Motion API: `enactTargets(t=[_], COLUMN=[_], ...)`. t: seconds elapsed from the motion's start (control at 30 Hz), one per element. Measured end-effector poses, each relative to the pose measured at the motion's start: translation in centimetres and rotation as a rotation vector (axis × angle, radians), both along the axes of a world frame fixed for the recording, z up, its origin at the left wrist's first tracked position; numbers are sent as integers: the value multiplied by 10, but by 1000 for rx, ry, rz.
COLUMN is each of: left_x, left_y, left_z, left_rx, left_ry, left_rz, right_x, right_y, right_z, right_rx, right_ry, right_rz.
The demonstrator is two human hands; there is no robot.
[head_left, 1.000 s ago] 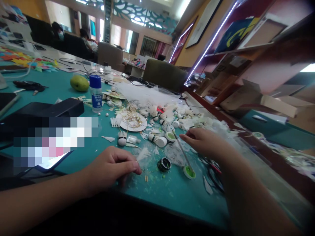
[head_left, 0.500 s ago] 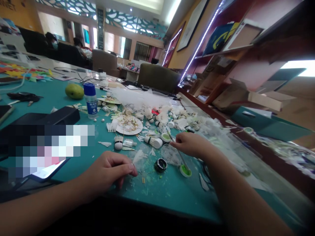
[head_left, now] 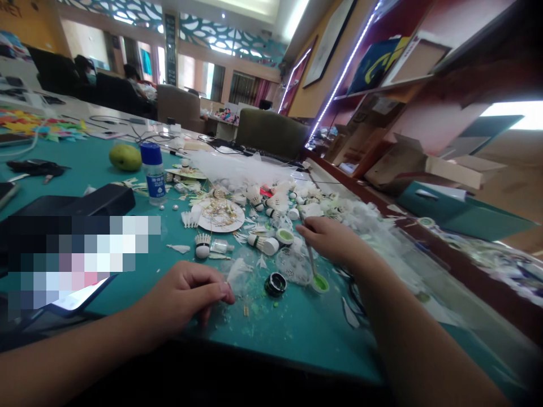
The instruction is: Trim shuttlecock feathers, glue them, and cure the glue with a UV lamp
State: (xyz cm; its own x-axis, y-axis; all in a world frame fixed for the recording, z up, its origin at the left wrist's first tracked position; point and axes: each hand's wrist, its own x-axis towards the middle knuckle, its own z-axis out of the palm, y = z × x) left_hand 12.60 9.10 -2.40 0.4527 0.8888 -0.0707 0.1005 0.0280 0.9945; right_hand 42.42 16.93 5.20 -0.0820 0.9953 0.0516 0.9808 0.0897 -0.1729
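A thin stick is pinched in my right hand, its lower end in a small white cap of green paste. My left hand is closed at the near side, thumb against fingers, on the end of a white feather piece. Between the hands stands an open black jar. A clear round palette and a second cap with pale green paste lie beyond it. A small gold piece rests near my left fingertips.
Shuttlecocks and a white plate of gold bits lie farther back. A blue-capped bottle, a green mango and a lit phone are at left. Plastic bags spread at right.
My right hand has moved slightly up and away, and the stick now stands more upright. The cap of green paste has shifted a little away from me. My left hand holds its pose.
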Motion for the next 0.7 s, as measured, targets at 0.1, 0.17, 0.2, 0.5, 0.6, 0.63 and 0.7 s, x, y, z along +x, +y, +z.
enactTargets(t=[0.1,0.17,0.2,0.5,0.6,0.63,0.7], left_x=[0,1,1,-1,-1,-1,-1], left_y=[0,0,0,-1,-2,-3,-3], left_z=[1,2,2,3,5,5,6], left_rx=[-1,-5,-5,3,-1,0,4], left_ry=[12,12,13,44,56,57,63], left_rz=[1,7,5,9,14,15,18], right_x=[1,-2,-5,-59,-71,-73,-77], right_y=[-2,-4,-5,-29,-38,-40,-44], right_z=[6,8,8,-22,-29,-31,-33], right_rx=[93,131,142,-153,-108,-96,-97], right_ry=[178,323,384,1435,1494,1507,1517], right_rz=[1,25,41,277,294,296,293])
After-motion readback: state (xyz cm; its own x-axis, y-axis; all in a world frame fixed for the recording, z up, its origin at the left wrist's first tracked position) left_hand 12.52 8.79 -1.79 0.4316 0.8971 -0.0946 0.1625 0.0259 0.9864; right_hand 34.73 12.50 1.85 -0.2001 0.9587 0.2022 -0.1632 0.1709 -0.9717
